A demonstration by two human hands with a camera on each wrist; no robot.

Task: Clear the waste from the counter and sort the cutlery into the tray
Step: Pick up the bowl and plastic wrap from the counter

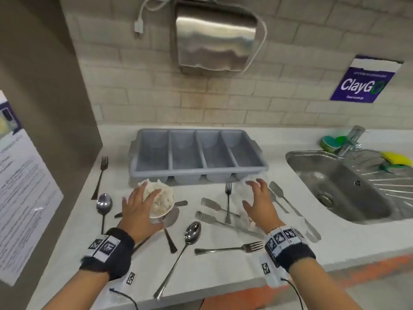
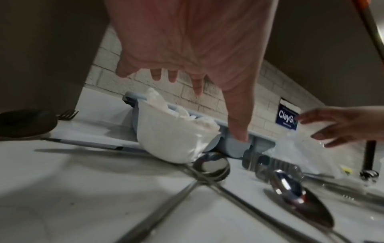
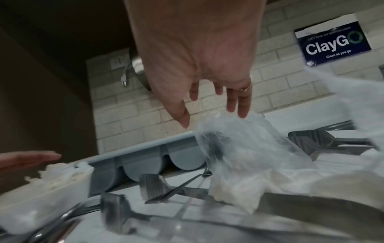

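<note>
A white paper cup [image 1: 162, 205] stuffed with crumpled tissue lies on the counter in front of the grey four-slot cutlery tray [image 1: 199, 154]. My left hand [image 1: 139, 205] hovers spread just above the cup [image 2: 172, 136], touching nothing that I can see. A crumpled clear plastic bag [image 1: 240, 198] lies to the right over some cutlery. My right hand [image 1: 257, 199] is spread above the bag [image 3: 239, 148], fingers straight, holding nothing. Several forks, spoons and knives lie scattered around, among them a spoon [image 1: 192, 231] and a fork [image 1: 232, 249] at the front.
A steel sink [image 1: 348, 186] with sponges and a tap sits at the right. A fork [image 1: 101, 173] and a spoon [image 1: 104, 204] lie near the brown wall at the left. A steel towel dispenser [image 1: 214, 36] hangs above the tray.
</note>
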